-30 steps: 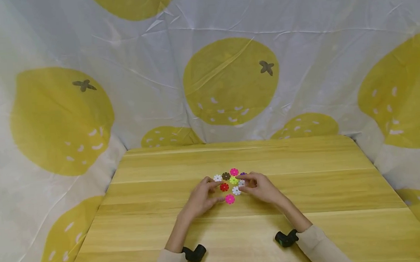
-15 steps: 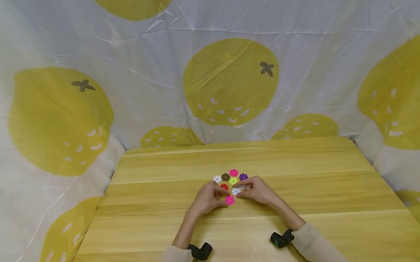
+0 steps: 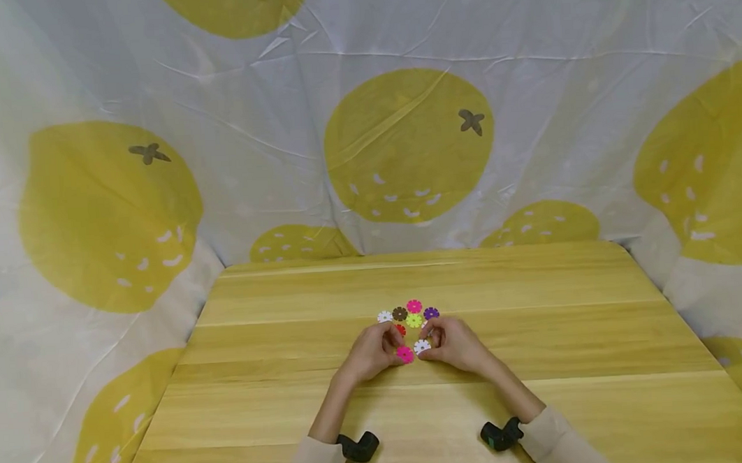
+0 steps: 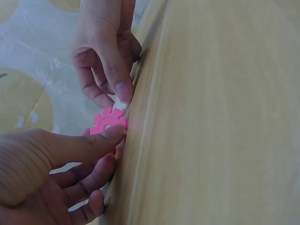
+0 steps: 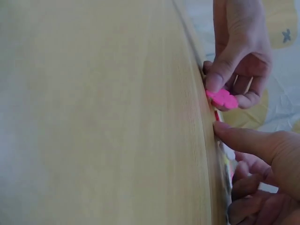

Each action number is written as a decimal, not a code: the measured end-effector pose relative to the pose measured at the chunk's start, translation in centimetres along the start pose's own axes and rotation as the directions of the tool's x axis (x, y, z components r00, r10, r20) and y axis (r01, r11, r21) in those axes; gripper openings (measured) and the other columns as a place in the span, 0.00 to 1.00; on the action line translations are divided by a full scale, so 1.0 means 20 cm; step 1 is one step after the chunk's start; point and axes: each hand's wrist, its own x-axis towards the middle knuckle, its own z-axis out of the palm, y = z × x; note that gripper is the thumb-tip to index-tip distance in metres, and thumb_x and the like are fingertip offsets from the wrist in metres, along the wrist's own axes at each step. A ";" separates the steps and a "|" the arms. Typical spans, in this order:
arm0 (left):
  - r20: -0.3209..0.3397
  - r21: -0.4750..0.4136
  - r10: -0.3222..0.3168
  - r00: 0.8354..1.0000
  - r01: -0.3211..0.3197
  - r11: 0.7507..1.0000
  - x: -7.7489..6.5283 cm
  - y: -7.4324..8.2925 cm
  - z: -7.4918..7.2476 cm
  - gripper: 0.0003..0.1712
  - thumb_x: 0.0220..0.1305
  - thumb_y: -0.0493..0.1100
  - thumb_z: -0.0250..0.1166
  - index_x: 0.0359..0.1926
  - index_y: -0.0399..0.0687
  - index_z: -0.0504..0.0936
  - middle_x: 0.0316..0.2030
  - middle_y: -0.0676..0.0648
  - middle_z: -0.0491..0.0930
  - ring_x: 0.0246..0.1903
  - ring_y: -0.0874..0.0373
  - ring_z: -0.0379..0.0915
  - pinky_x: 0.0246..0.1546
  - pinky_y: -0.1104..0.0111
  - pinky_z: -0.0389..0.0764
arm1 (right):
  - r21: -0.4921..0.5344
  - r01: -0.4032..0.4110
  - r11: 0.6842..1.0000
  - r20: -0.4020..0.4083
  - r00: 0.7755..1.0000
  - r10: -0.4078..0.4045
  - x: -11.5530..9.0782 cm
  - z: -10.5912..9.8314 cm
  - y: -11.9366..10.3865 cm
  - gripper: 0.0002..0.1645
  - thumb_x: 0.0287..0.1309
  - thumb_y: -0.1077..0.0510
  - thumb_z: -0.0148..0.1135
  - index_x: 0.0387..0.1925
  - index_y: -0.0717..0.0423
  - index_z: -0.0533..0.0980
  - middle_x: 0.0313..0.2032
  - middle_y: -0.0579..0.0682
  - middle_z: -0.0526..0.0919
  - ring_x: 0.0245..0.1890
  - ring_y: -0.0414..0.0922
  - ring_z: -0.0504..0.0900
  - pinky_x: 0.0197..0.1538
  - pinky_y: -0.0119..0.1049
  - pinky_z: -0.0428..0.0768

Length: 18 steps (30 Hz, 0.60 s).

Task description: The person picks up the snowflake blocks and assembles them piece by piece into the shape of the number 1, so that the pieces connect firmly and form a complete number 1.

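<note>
My left hand (image 3: 369,352) pinches a pink notched plastic disc (image 3: 405,355) between thumb and fingers; in the left wrist view this pink disc (image 4: 107,120) is tilted up off the wood. Just to the right, my right hand (image 3: 460,343) holds a white notched disc (image 3: 422,347) at its edge with thumb and index finger. The two discs are close to each other. A red disc (image 3: 401,330) is partly covered by the left fingers. Behind the hands lie a yellow disc (image 3: 414,321), a brown disc (image 3: 400,314) and a purple disc (image 3: 431,313).
Another white disc (image 3: 384,317) and a second pink disc (image 3: 415,305) lie at the back of the group. One more pale disc is mostly hidden by the right fingers. The wooden table (image 3: 278,376) meets a lemon-print curtain (image 3: 266,146) behind.
The left hand has come down to the near pink disc and grasped it, tilting it. The right hand has drawn the white disc slightly toward the person.
</note>
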 end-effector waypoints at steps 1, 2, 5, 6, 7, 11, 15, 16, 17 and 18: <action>0.003 -0.025 0.000 1.000 0.000 1.000 0.00 0.00 0.00 0.15 0.54 0.32 0.79 0.37 0.38 0.81 0.33 0.42 0.83 0.27 0.61 0.73 0.28 0.75 0.75 | -0.017 0.002 1.000 -0.008 1.000 -0.002 -0.01 0.00 -0.01 0.17 0.49 0.58 0.82 0.37 0.55 0.81 0.26 0.46 0.79 0.25 0.36 0.73 0.30 0.27 0.72; 0.005 -0.046 0.000 1.000 0.000 0.999 -0.01 -0.01 0.00 0.14 0.55 0.32 0.78 0.38 0.37 0.81 0.33 0.41 0.83 0.28 0.61 0.74 0.29 0.75 0.76 | -0.031 0.006 0.999 -0.020 1.000 -0.007 -0.01 0.00 -0.01 0.17 0.49 0.59 0.82 0.36 0.54 0.80 0.27 0.47 0.80 0.26 0.37 0.74 0.30 0.27 0.73; 0.000 -0.101 -0.005 1.000 0.005 0.995 -0.02 -0.02 -0.01 0.12 0.58 0.31 0.76 0.39 0.36 0.81 0.33 0.41 0.83 0.30 0.60 0.75 0.31 0.76 0.77 | -0.058 0.008 0.998 -0.044 0.999 -0.010 -0.02 0.00 -0.02 0.16 0.52 0.60 0.80 0.37 0.54 0.78 0.28 0.46 0.81 0.26 0.36 0.76 0.31 0.27 0.75; -0.004 -0.118 -0.007 1.000 0.006 0.993 -0.02 -0.03 -0.01 0.11 0.59 0.31 0.75 0.40 0.36 0.82 0.33 0.41 0.83 0.30 0.60 0.76 0.32 0.76 0.78 | -0.048 0.005 0.999 -0.043 0.999 -0.007 -0.02 0.00 -0.02 0.15 0.54 0.61 0.79 0.38 0.54 0.78 0.28 0.46 0.81 0.25 0.36 0.76 0.30 0.27 0.75; -0.008 -0.136 -0.008 1.000 0.007 0.991 -0.03 -0.03 -0.01 0.10 0.60 0.31 0.75 0.40 0.36 0.82 0.34 0.41 0.83 0.31 0.60 0.76 0.33 0.76 0.78 | -0.025 0.002 1.000 -0.039 0.999 -0.003 -0.03 -0.01 -0.03 0.13 0.56 0.62 0.77 0.39 0.55 0.79 0.27 0.46 0.81 0.24 0.36 0.77 0.28 0.28 0.76; -0.028 -0.195 -0.002 1.000 -0.003 0.981 -0.04 -0.05 -0.01 0.08 0.62 0.31 0.73 0.41 0.37 0.84 0.35 0.40 0.84 0.33 0.59 0.77 0.35 0.76 0.78 | 0.130 -0.013 0.991 0.016 1.000 0.012 -0.04 -0.01 -0.03 0.10 0.62 0.67 0.70 0.44 0.61 0.80 0.28 0.52 0.84 0.24 0.41 0.84 0.29 0.30 0.83; -0.065 -0.244 0.008 0.998 -0.024 0.969 -0.04 -0.05 0.00 0.07 0.63 0.31 0.72 0.42 0.38 0.86 0.36 0.39 0.85 0.34 0.54 0.79 0.35 0.76 0.78 | 0.279 -0.031 0.960 0.062 0.998 0.014 -0.05 -0.01 -0.02 0.14 0.66 0.66 0.67 0.51 0.69 0.81 0.34 0.61 0.88 0.29 0.50 0.90 0.35 0.36 0.88; -0.077 -0.253 0.010 0.997 -0.030 0.967 -0.04 -0.05 0.00 0.07 0.63 0.31 0.72 0.42 0.39 0.87 0.36 0.38 0.86 0.34 0.52 0.80 0.35 0.75 0.78 | 0.308 -0.032 0.951 0.066 0.998 0.012 -0.05 -0.01 -0.02 0.15 0.67 0.66 0.66 0.52 0.70 0.81 0.35 0.63 0.88 0.31 0.51 0.91 0.37 0.37 0.89; -0.087 -0.254 0.011 0.996 -0.033 0.967 -0.04 -0.05 0.00 0.07 0.63 0.30 0.72 0.42 0.39 0.87 0.36 0.38 0.86 0.34 0.51 0.80 0.35 0.75 0.78 | 0.337 -0.033 0.941 0.067 0.998 0.011 -0.05 -0.01 -0.02 0.16 0.67 0.66 0.66 0.53 0.71 0.81 0.37 0.65 0.89 0.32 0.53 0.91 0.38 0.38 0.89; -0.096 -0.257 0.013 0.995 -0.037 0.966 -0.04 -0.05 0.00 0.07 0.63 0.30 0.72 0.42 0.39 0.88 0.36 0.38 0.86 0.35 0.50 0.81 0.35 0.75 0.78 | 0.362 -0.032 0.932 0.063 0.998 0.010 -0.05 -0.01 -0.02 0.17 0.67 0.66 0.65 0.54 0.72 0.81 0.38 0.66 0.89 0.34 0.53 0.92 0.39 0.39 0.89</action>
